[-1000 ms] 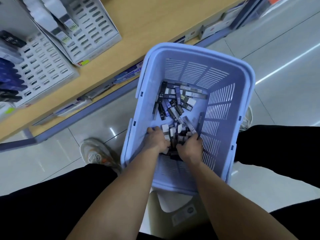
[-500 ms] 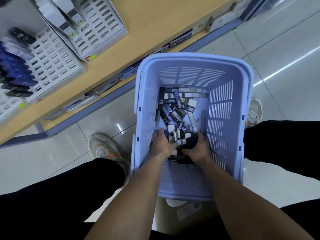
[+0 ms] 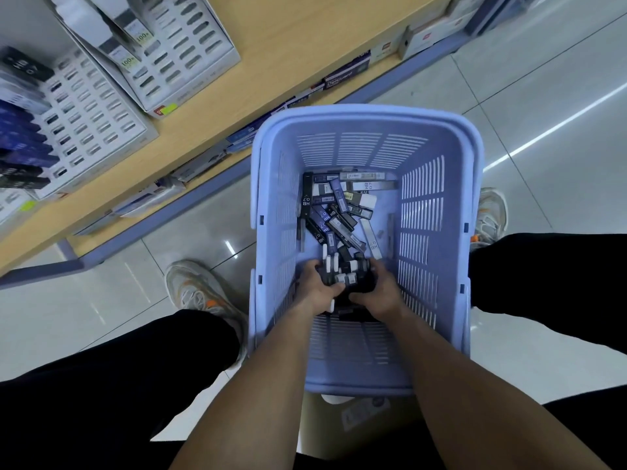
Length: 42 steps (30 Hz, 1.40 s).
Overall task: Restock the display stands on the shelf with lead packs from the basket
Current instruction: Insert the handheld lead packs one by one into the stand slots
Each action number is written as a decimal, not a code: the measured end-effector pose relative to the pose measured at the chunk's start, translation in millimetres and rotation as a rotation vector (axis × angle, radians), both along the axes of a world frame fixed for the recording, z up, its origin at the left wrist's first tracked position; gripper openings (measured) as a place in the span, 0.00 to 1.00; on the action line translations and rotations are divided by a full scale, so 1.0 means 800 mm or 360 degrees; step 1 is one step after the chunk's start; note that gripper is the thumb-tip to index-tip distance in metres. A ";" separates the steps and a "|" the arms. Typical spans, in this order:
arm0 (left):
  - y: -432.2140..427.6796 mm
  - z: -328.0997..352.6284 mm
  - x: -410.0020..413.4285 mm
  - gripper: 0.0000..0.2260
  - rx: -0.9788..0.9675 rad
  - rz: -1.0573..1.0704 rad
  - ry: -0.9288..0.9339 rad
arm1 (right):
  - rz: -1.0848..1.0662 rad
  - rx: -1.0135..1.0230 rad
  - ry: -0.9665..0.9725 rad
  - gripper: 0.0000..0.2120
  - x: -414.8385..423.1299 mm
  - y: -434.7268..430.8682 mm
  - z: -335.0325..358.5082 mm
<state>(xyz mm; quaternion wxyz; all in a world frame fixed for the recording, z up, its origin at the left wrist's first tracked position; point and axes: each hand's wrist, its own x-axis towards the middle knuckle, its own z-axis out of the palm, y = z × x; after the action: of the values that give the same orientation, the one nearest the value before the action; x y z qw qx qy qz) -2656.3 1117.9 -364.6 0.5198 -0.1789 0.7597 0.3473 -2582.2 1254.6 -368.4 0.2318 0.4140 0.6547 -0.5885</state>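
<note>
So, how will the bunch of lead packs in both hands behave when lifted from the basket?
The bunch looks made of stiff, slim cases, so it probably will not bend. They lie crossed and loose between the left hand and right hand, so some may slip out. Being small, they are probably light.

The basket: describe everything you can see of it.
The basket is pale lilac plastic, rectangular and deep, with a thick rounded rim and slotted walls. It sits upright in front of the person, beside the shelf. Loose lead packs lie jumbled on its bottom. The left hand and right hand reach inside, gripping a bunch of packs by the near wall.
</note>
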 end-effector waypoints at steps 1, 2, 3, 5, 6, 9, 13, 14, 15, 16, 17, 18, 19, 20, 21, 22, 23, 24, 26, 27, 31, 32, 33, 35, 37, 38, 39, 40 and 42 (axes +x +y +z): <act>0.000 -0.001 -0.001 0.30 -0.0003 0.0007 -0.0018 | -0.0037 -0.0019 -0.0006 0.35 -0.002 0.000 0.000; 0.000 -0.002 -0.001 0.32 0.0002 0.0008 -0.0026 | -0.0082 -0.0050 -0.0021 0.33 -0.004 0.000 0.000; 0.001 -0.003 -0.001 0.33 0.0002 0.0009 -0.0023 | -0.0122 -0.0087 -0.0043 0.32 -0.007 0.000 0.002; 0.003 -0.006 -0.002 0.32 -0.0004 0.0007 0.0014 | -0.0133 -0.0126 -0.0058 0.30 -0.010 0.002 -0.002; 0.004 -0.006 -0.003 0.31 -0.0018 0.0020 0.0017 | -0.0119 -0.0136 -0.0055 0.29 -0.011 0.001 -0.003; 0.004 -0.009 -0.004 0.30 -0.0025 0.0087 -0.0005 | -0.0114 -0.0144 -0.0029 0.27 -0.012 -0.001 -0.006; 0.007 -0.011 -0.013 0.32 0.0039 0.0235 -0.0007 | -0.0183 -0.0151 -0.0040 0.27 -0.020 0.002 -0.006; 0.009 -0.007 -0.018 0.32 0.0072 0.0276 0.0023 | -0.0194 -0.0124 -0.0046 0.28 -0.024 0.003 -0.008; 0.011 -0.009 -0.021 0.33 0.0094 0.0296 0.0033 | -0.0193 -0.0095 -0.0045 0.28 -0.029 0.004 -0.008; 0.015 -0.006 -0.026 0.34 0.0115 0.0323 0.0044 | -0.0184 -0.0061 -0.0029 0.28 -0.035 0.006 -0.010; 0.017 -0.011 -0.030 0.34 0.0130 0.0338 0.0044 | -0.0182 -0.0049 -0.0017 0.27 -0.041 0.007 -0.009; 0.019 -0.010 -0.035 0.34 0.0145 0.0356 0.0056 | -0.0182 -0.0058 0.0009 0.26 -0.048 0.009 -0.008; 0.021 -0.013 -0.038 0.32 0.0159 0.0369 0.0053 | -0.0179 -0.0069 0.0034 0.26 -0.055 0.011 -0.007; 0.025 -0.010 -0.042 0.31 0.0177 0.0388 0.0070 | -0.0166 -0.0076 0.0063 0.25 -0.062 0.014 -0.006; 0.026 -0.015 -0.044 0.29 0.0191 0.0402 0.0075 | -0.0161 -0.0087 0.0088 0.25 -0.068 0.016 -0.005; 0.028 -0.013 -0.046 0.29 0.0206 0.0428 0.0063 | -0.0152 -0.0096 0.0108 0.23 -0.073 0.017 -0.006; 0.029 -0.016 -0.047 0.30 0.0223 0.0445 0.0052 | -0.0143 -0.0102 0.0131 0.22 -0.077 0.018 -0.008; 0.030 -0.016 -0.049 0.30 0.0239 0.0461 0.0060 | -0.0135 -0.0115 0.0139 0.22 -0.080 0.019 -0.007; 0.031 -0.016 -0.051 0.29 0.0254 0.0512 0.0084 | -0.0137 -0.0165 0.0131 0.20 -0.082 0.019 -0.007; 0.031 -0.018 -0.051 0.29 0.0255 0.0545 0.0094 | -0.0140 -0.0201 0.0124 0.19 -0.083 0.018 -0.007; 0.030 -0.017 -0.050 0.29 0.0314 0.0622 0.0139 | -0.0173 -0.0254 0.0081 0.19 -0.079 0.018 -0.008; 0.029 -0.017 -0.051 0.26 0.0320 0.0618 0.0152 | -0.0191 -0.0249 0.0072 0.21 -0.079 0.019 -0.008; 0.029 -0.017 -0.053 0.22 0.0332 0.0608 0.0176 | -0.0212 -0.0249 0.0074 0.21 -0.078 0.020 -0.007; 0.031 -0.011 -0.056 0.15 0.0362 0.0588 0.0213 | -0.0247 -0.0269 0.0125 0.19 -0.080 0.023 -0.001; 0.033 -0.006 -0.057 0.13 0.0383 0.0603 0.0226 | -0.0257 -0.0287 0.0168 0.17 -0.082 0.024 0.005; 0.033 -0.005 -0.058 0.13 0.0390 0.0617 0.0240 | -0.0269 -0.0289 0.0174 0.17 -0.083 0.024 0.007; 0.034 -0.005 -0.059 0.12 0.0400 0.0627 0.0263 | -0.0276 -0.0298 0.0186 0.17 -0.085 0.025 0.008; 0.034 -0.004 -0.060 0.13 0.0408 0.0618 0.0295 | -0.0292 -0.0310 0.0190 0.17 -0.086 0.025 0.008; 0.035 -0.003 -0.061 0.18 0.0382 0.0582 0.0335 | -0.0303 -0.0309 0.0184 0.17 -0.089 0.024 0.008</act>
<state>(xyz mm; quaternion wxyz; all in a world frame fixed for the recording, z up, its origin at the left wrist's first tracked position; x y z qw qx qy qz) -2705.1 1146.0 -366.7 0.3837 -0.2133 0.7180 0.5401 -2653.0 1274.0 -362.0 0.1758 0.4151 0.5647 -0.6913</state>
